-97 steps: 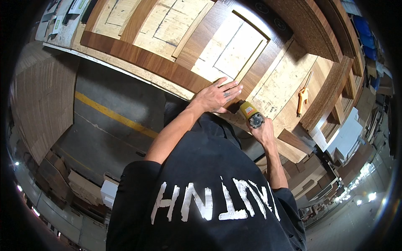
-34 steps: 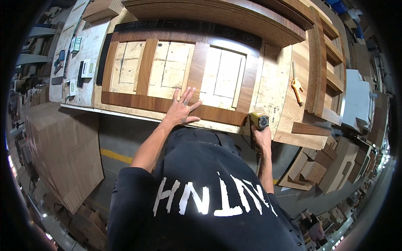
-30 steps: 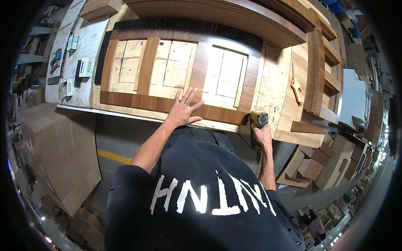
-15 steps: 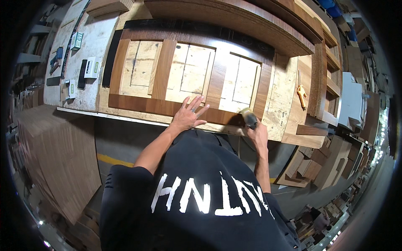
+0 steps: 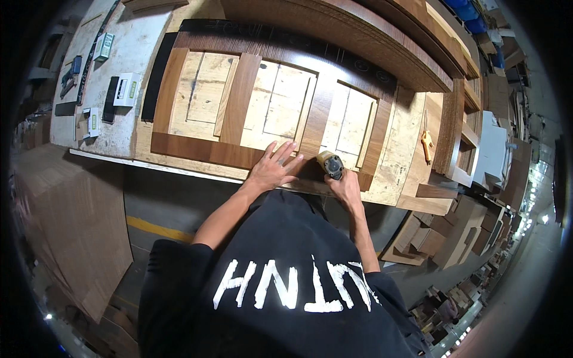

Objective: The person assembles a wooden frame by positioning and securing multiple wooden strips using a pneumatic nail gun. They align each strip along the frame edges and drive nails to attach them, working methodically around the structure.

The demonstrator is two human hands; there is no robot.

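A brown wooden frame [image 5: 242,107] with three openings lies flat on the pale wood bench [image 5: 397,155] in front of me. On its near rail rests my left hand [image 5: 270,172], palm down with fingers spread. To the right of it, my right hand [image 5: 345,188] is wrapped round a nail gun [image 5: 330,164] with a yellowish body and a dark bolted cap. The tool stands over the near rail by the right-hand opening. Its nose is hidden beneath the body, so contact with the wood cannot be made out.
A long dark brown board assembly [image 5: 352,36] runs along the bench's far side. An orange-handled tool [image 5: 427,143] lies to the right. On the left are small white boxes [image 5: 126,89], a black flat piece [image 5: 110,98] and a green-and-white box [image 5: 104,46]. A large carton [image 5: 71,221] stands lower left.
My right hand has brought the nail gun leftward along the near rail, closer to my left hand. My left hand stays spread on the rail. The whole view has shifted slightly.
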